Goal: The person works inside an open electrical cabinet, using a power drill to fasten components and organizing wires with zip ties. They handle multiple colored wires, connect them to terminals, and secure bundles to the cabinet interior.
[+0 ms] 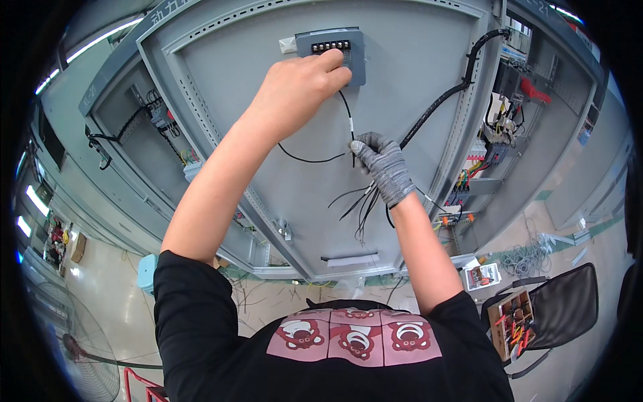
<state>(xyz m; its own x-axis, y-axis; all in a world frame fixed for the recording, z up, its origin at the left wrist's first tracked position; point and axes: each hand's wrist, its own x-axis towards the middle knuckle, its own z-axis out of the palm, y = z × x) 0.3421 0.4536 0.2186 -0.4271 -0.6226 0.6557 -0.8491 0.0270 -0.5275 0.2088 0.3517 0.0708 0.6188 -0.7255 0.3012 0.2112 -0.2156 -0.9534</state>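
Observation:
My bare left hand (301,87) is raised to a grey box-shaped device (358,57) on the cabinet door, fingers closed at its row of black screw terminals (331,46). What those fingers hold is hidden behind them. Lower and to the right, my right hand (380,161), in a grey knit glove, pinches a thin black wire (346,107) bearing a white sleeve. This wire runs up to my left fingers. A second black wire (308,160) curves from behind my left wrist toward the right fingertips. Several loose black wire ends (365,204) hang below the glove.
A thick black wrapped cable (429,114) crosses the grey door panel (415,53) from the upper right. Wired cabinet bays stand open on both sides. At lower right are a chair (566,305), a box of tools (512,321) and coiled wire (526,260); a fan (84,348) stands lower left.

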